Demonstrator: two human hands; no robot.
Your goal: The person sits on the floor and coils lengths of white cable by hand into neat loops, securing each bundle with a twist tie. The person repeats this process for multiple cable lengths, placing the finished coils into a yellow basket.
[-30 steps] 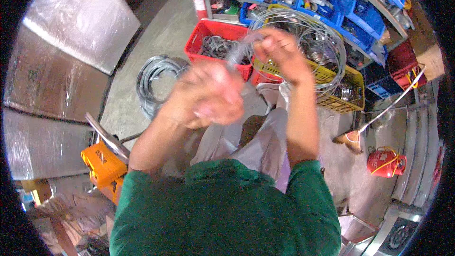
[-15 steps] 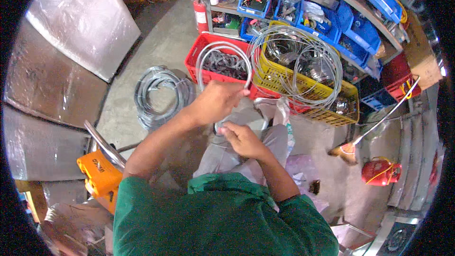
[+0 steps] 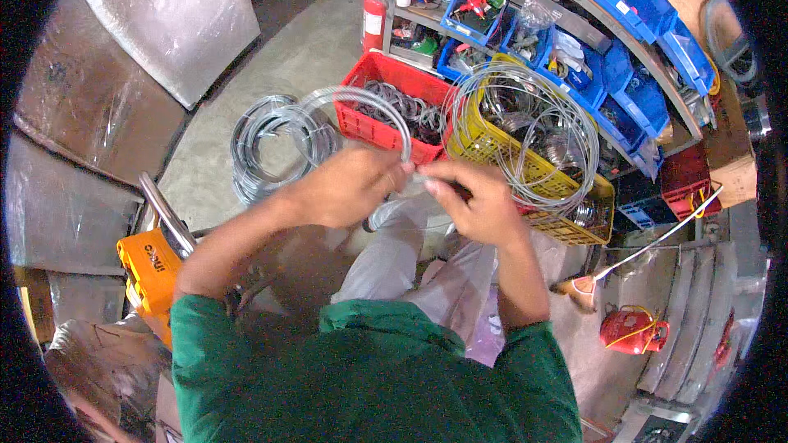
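Note:
My left hand (image 3: 349,189) is closed round the lower end of a pale grey hoop (image 3: 382,102) of what looks like wire or tubing. The hoop arches up and away, blurred by motion, in front of the red crate (image 3: 369,129). Thumb and forefinger of my right hand (image 3: 480,201) pinch together right beside the left fingertips, at the hoop's lower end. What lies between them is too small and blurred to make out. On the floor beyond my left forearm lies a larger coil of grey wire (image 3: 244,152), partly behind the hoop.
Dark rings fill the red crate. Beside it, loose wire loops (image 3: 593,152) lie over a yellow crate (image 3: 468,141). Behind stands a shelf with blue bins (image 3: 628,74) and a fire extinguisher (image 3: 373,20). An orange machine (image 3: 152,267) is at left; a broom (image 3: 584,285) and red canister (image 3: 632,331) at right.
My right hand has risen from near my lap to meet the left. The hoop has swung leftward and tilted over, and the left hand has shifted slightly down and left.

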